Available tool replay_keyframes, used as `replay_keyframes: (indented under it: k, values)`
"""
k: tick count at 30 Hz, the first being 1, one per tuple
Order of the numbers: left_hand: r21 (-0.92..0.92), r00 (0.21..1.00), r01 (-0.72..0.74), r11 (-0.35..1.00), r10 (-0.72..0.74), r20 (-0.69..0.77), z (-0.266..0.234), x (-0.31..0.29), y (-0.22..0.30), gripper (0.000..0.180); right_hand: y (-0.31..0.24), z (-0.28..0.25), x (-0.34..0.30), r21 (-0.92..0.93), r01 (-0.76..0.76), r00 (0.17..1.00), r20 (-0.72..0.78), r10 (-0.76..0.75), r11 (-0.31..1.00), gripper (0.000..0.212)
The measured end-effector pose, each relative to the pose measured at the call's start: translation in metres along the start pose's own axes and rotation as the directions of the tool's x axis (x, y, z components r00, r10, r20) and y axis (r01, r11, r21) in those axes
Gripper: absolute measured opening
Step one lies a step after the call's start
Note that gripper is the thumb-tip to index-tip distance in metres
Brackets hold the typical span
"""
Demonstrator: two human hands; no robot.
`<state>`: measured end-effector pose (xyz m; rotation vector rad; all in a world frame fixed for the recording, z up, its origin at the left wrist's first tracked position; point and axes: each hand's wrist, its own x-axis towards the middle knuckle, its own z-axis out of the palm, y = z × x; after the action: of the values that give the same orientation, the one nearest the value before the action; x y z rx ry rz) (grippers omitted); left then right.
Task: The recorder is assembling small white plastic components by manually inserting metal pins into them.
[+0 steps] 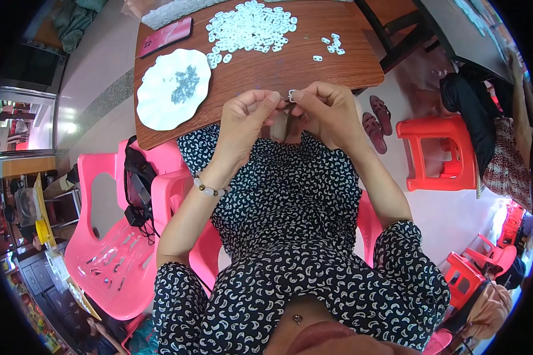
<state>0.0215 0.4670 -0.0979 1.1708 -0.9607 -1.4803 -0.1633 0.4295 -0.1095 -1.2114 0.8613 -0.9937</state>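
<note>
Above my lap, at the near edge of the brown table [314, 74], both hands are raised close together. My right hand [331, 112] pinches a small white oval plastic piece [292, 95] with holes in it. The thumb and forefinger of my left hand [247, 118] are pressed together beside that piece; whatever they hold is too small to make out. To the left, a white wavy-rimmed plate [154, 109] carries a heap of tiny grey pieces [185, 84]. Beyond my hands lies a big pile of the same white oval pieces [249, 26], with a small group [336, 44] to its right.
A flat pink rectangular case [166, 37] lies at the table's left edge. Pink plastic chairs [109, 266] stand at my left, one with a black bag [139, 177] on it. At right are a red stool [438, 151], sandals [373, 130] and another person's dark-clothed leg [465, 112].
</note>
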Motion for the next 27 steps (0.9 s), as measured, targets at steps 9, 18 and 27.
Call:
replay_keyframes:
  k: [9, 18, 27]
  values:
    - [-0.019, 1.0, 0.012, 1.0, -0.012, -0.005, 0.005, -0.001, 0.0, 0.024, -0.007, 0.006, -0.006, -0.038, -0.032, 0.999, -0.022, 0.031, 0.999, 0.024]
    - [-0.016, 1.0, 0.025, 1.0, -0.025, -0.015, 0.007, -0.002, -0.003, 0.025, -0.003, 0.005, -0.005, -0.102, 0.042, 0.999, -0.017, -0.044, 0.994, 0.022]
    - [-0.009, 0.999, -0.005, 1.0, 0.004, -0.044, 0.008, -0.002, -0.007, 0.02, 0.0, 0.009, -0.006, -0.191, 0.071, 0.996, -0.044, -0.081, 0.979, 0.019]
